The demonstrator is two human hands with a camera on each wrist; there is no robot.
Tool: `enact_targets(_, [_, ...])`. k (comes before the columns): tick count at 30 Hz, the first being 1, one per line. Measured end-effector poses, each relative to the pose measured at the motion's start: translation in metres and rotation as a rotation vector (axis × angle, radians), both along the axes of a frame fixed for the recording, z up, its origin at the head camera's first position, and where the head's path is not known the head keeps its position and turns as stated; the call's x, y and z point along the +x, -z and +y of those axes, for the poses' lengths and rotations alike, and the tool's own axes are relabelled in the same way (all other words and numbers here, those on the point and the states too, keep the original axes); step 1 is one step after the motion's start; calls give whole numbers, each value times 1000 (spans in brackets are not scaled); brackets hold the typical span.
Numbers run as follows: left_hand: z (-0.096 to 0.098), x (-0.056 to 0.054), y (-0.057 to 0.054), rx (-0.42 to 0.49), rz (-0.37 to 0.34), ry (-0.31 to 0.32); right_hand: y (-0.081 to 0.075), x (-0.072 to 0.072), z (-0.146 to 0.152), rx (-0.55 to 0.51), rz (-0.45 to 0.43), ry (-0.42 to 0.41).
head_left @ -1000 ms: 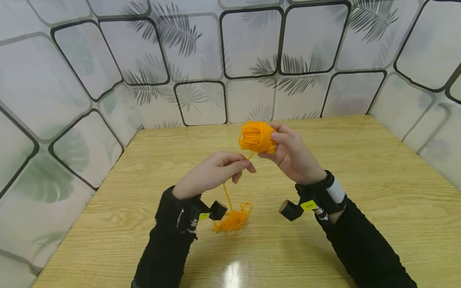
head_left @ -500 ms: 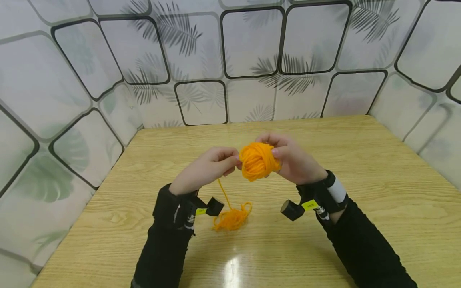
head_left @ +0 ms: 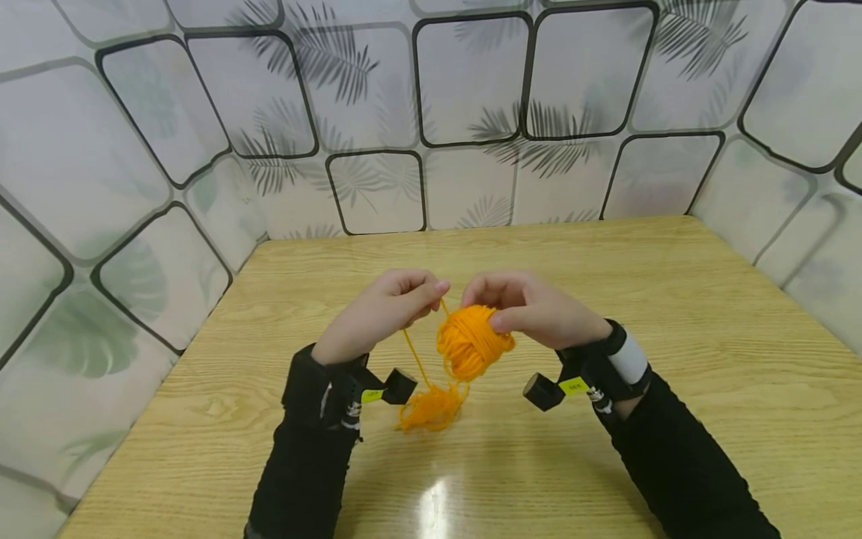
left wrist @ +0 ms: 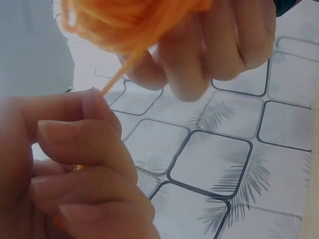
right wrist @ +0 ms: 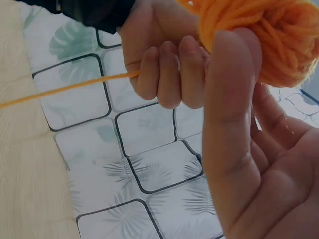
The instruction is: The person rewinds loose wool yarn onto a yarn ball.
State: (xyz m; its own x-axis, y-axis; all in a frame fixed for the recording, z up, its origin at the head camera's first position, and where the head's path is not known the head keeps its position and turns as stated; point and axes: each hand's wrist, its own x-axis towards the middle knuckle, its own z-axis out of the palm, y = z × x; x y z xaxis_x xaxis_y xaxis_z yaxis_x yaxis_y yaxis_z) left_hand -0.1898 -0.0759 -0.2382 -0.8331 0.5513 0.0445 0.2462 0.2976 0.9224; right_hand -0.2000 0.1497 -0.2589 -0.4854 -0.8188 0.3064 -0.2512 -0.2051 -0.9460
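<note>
My right hand holds an orange ball of yarn between thumb and fingers, above the table. Just left of it, my left hand pinches the strand of yarn between thumb and forefinger, and its other fingers curl inward. From the pinch the strand runs taut to the ball. The other end passes through the left hand and hangs down as a thin length to a loose heap of orange yarn on the table. In the right wrist view the ball sits against the thumb.
The wooden table stretches around both hands. Behind it stands a wall with a pattern of rounded squares and leaves. Black wrist straps with small cameras jut inward over the table.
The ball has come down and toward me in the right hand, turning as it moves. The left hand has shifted slightly left and up, keeping its pinch on the strand.
</note>
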Motion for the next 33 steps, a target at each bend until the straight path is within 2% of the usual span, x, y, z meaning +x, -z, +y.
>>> enact_targets(7, [1,1,-3,26,-1,-25,-1,2,-3,185,0,185])
enact_targets(13, [1,3,-2,34,54,-30,0,1,-5,261,7,281])
enact_targets(18, [2,5,-2,17,122,-43,-1,0,-6,281,-8,345])
enact_targets(21, [3,5,-1,4,138,-58,0,0,-7,291,3,367])
enact_targets(26, [4,7,-2,4,138,-63,3,-2,-9,278,4,426])
enact_targets(33, [7,10,-3,0,139,-51,6,-7,-9,188,-39,571])
